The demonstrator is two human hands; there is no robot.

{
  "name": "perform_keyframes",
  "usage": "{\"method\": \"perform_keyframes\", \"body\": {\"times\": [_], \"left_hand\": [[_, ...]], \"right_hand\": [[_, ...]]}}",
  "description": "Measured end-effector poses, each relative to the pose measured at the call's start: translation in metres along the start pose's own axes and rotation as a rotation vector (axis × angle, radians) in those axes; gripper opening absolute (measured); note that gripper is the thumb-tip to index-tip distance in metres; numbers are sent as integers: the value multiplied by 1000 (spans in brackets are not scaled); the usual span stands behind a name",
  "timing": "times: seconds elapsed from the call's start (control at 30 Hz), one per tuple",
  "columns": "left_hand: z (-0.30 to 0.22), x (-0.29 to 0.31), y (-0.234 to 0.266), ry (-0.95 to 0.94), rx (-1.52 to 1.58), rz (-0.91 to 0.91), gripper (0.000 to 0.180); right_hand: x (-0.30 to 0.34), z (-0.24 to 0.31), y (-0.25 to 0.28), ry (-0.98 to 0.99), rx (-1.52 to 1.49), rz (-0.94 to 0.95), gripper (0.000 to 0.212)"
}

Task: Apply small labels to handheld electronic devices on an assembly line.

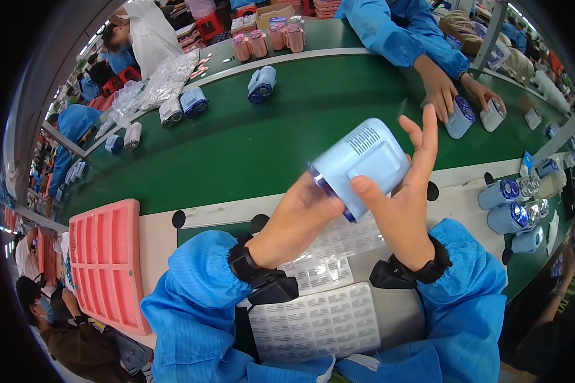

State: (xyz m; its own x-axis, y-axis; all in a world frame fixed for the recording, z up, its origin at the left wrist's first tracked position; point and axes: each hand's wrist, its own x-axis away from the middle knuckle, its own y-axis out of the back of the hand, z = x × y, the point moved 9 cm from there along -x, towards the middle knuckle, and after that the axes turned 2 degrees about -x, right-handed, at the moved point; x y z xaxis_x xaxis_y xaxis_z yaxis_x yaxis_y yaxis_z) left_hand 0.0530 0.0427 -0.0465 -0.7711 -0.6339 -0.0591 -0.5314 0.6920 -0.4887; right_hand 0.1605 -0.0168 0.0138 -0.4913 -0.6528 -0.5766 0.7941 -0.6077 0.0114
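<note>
A light blue plastic appliance housing [340, 155] is tilted above the near edge of the bench, with a slotted vent, a raised panel and a shiny dark blue rim. My left hand [292, 225] grips it at the rim end, its fingers partly hidden beneath. At the other end, my right hand [404, 214] has its thumb pressed on the panel, while some fingers stretch upward past the housing. A small, thin, see-through sliver [402, 108] shows by a right fingertip; I cannot tell what it is. Below my hands lie sheets of printed labels [313, 322].
A pink compartment tray [136, 255] lies left. Several blue and silver-faced appliances [508, 217] stand right. Across the green belt [217, 153] are more blue housings [262, 83] and pink ones [255, 43]. A co-worker's hands [437, 83] touch a blue and a white unit at the far right.
</note>
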Motion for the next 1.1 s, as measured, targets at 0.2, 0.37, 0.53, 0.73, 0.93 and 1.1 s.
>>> {"method": "perform_keyframes", "body": {"times": [0.2,0.37,0.53,0.73,0.93,1.1], "left_hand": [[-25,4,13,150,304,-62,52],[-45,15,7,54,19,-43,51],[-48,20,5,-13,-180,-74,59],[-53,22,6,-90,-224,-89,71],[-51,23,9,-129,-225,-100,71],[-52,23,6,-86,-167,-130,69]], "right_hand": [[-17,22,15,52,-24,70,79],[-4,35,-13,-215,-387,257,69],[-2,30,-19,-255,-282,348,70],[-1,32,-20,-260,-297,304,71],[2,32,-23,-228,-255,274,69],[4,31,-24,-233,-258,247,67]]}}
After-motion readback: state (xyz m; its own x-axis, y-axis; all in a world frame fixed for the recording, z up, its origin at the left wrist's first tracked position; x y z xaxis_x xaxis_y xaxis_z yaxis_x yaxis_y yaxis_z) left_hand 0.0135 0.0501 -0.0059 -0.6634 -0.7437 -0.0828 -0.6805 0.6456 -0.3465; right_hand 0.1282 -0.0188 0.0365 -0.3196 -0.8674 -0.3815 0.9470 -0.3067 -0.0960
